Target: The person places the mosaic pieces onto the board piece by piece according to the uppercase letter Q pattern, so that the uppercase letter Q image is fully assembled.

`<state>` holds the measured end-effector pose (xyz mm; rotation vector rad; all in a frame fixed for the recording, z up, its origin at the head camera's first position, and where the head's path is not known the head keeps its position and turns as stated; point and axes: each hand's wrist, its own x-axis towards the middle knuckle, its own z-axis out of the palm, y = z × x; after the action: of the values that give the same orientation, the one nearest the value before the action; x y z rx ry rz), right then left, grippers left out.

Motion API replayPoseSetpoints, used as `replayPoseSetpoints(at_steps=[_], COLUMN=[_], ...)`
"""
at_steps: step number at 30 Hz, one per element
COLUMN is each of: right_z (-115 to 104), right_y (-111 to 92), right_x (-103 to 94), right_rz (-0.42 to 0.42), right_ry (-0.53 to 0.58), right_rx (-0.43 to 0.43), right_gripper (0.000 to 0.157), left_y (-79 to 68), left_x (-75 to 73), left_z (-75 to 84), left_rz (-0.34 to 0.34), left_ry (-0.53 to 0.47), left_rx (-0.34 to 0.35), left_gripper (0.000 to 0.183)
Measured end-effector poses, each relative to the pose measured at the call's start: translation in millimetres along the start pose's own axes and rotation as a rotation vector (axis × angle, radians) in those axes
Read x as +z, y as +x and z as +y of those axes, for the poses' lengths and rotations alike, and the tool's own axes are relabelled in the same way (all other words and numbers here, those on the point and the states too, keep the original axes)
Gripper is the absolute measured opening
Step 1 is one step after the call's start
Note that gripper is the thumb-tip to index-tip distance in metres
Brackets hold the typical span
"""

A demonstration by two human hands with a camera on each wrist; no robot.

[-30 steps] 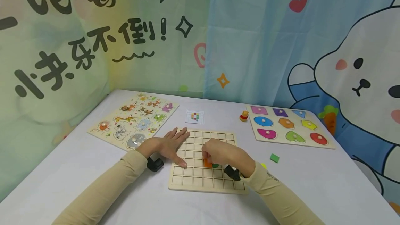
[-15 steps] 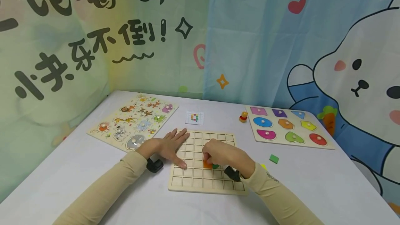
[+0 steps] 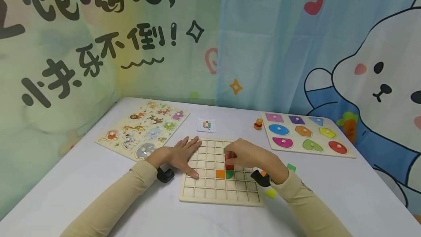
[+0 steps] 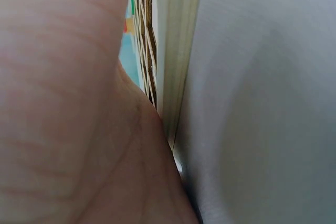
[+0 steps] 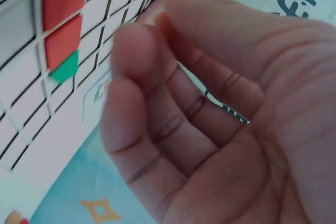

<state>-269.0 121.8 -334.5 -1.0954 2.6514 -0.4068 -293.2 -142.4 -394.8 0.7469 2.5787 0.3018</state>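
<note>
My left hand (image 3: 181,157) lies spread with straight fingers on the left part of a wooden grid board (image 3: 204,192). In the left wrist view the palm side fills much of the picture beside the board's edge (image 4: 178,40). Over the board's right half is my right hand (image 3: 248,154), its fingers loosely curled and no tile visible between them. Beneath it, red tiles (image 3: 229,167) sit in the grid. An orange square tile (image 3: 220,174) and a rounded green tile (image 3: 229,174) lie side by side just below them. The right wrist view shows red (image 5: 64,40) and green (image 5: 65,68) tiles in a column.
Right of the board lie loose yellow (image 3: 270,193), orange (image 3: 263,173) and green (image 3: 291,168) pieces. A pattern card (image 3: 206,125) is behind the board, with a small toy figure (image 3: 258,124) farther right. An animal puzzle (image 3: 115,150) and a shape puzzle (image 3: 348,153) flank it.
My right hand has let go of the orange tile and moved up and right, uncovering it and the green tile. The left hand keeps its place on the board.
</note>
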Motion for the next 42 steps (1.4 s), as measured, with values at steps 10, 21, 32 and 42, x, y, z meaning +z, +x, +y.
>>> replayPoseSetpoints(at_steps=[10,21,32,42], right_z=[28.5,63.1,73.0,75.3], right_y=[-30.4,-65.7,-61.6,-56.8], right_x=[-17.4,-41.6,-28.2,-18.8], right_rz=[0.047,-0.019,-0.173,-0.205], right_ry=[0.041,0.037,-0.026,-0.042], right_rx=[0.122,0.264,0.435,0.503], right_gripper=[0.008,0.01,0.018,0.023], left_y=[2.2,0.6,-1.1,-0.9], left_x=[1.5,-0.2,1.6,-0.1], left_z=[1.3,1.7,-0.2,0.8], left_rz=[-0.002,-0.007,-0.001,-0.011], left_ry=[0.002,0.006,0.003,0.008], left_rx=[-0.009,-0.001,0.001,0.001], left_gripper=[0.123,0.123,0.122,0.122])
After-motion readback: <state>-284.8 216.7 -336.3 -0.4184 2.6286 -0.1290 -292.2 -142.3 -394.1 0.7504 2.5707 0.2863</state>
